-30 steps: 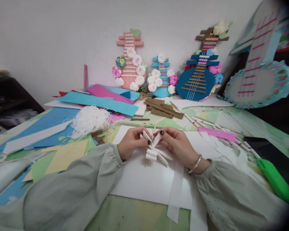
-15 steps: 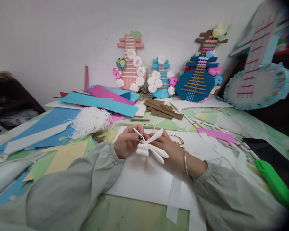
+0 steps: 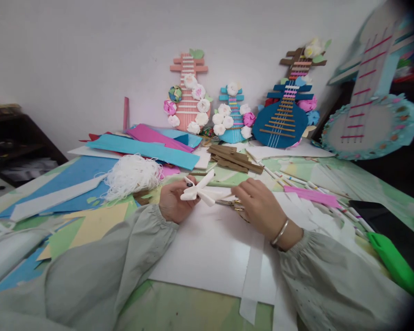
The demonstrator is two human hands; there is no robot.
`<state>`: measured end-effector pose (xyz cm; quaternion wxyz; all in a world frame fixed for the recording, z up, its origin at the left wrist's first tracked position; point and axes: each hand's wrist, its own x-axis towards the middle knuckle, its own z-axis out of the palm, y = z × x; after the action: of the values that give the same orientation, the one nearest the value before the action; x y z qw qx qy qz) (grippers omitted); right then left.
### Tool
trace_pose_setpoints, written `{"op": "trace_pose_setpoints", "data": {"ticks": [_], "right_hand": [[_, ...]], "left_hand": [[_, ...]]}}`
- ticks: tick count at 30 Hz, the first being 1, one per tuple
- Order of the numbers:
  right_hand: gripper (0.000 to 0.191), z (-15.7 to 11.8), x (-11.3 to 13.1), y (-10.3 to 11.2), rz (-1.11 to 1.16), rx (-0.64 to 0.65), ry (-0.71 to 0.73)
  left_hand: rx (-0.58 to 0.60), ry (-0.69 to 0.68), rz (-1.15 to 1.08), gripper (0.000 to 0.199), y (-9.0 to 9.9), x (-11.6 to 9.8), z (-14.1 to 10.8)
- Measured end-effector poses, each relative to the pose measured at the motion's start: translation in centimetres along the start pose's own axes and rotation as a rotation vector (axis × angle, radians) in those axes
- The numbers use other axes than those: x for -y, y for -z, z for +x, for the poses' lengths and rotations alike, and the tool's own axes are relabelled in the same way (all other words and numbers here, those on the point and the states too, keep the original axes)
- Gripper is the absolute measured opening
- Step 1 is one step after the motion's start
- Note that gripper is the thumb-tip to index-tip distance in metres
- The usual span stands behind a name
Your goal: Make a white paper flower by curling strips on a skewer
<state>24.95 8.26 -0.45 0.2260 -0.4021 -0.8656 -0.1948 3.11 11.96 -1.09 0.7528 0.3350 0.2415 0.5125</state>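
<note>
My left hand is closed around a white paper flower with several narrow petals that spread to the right. A dark nail shows beside the petals. My right hand, with a bangle on the wrist, is curled over the gold handles of a pair of scissors. The blades point left and reach close to the lower petals; whether they touch cannot be told. The fingers partly hide the handle loops. Below both hands lies a white board.
White string is heaped at left, by coloured sheets. Brown strips lie behind the board. Decorated paper lutes lean on the wall. At right are white paper strips, a pink strip, a phone and a green object.
My right hand has come away from the flower, to the right and onto the scissors. The flower has shifted a little up and left in my left hand and has turned.
</note>
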Motion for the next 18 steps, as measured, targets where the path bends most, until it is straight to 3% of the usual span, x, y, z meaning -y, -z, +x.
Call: {"op": "trace_pose_setpoints", "data": {"ticks": [3, 6, 10, 14, 18], "right_hand": [[0.025, 0.0, -0.8, 0.5, -0.109, -0.035, -0.283], [0.017, 0.4, -0.7, 1.3, 0.069, -0.061, -0.457], [0.021, 1.1, 0.9, 2.4, 0.413, 0.029, -0.365], [0.018, 1.0, 1.9, 2.5, 0.513, 0.034, -0.314], [0.006, 0.7, 1.4, 2.4, 0.484, -0.247, -0.551]], "left_hand": [[0.104, 0.017, 0.089, 0.009, -0.3, 0.1, -0.1], [0.222, 0.048, 0.302, 0.011, -0.9, 0.6, -0.4], [0.303, 0.082, 0.485, 0.031, -1.2, 1.3, -0.7], [0.243, 0.076, 0.401, 0.038, -0.9, 1.4, -0.7], [0.108, -0.012, 0.293, 0.031, -0.7, 1.1, -0.4]]}}
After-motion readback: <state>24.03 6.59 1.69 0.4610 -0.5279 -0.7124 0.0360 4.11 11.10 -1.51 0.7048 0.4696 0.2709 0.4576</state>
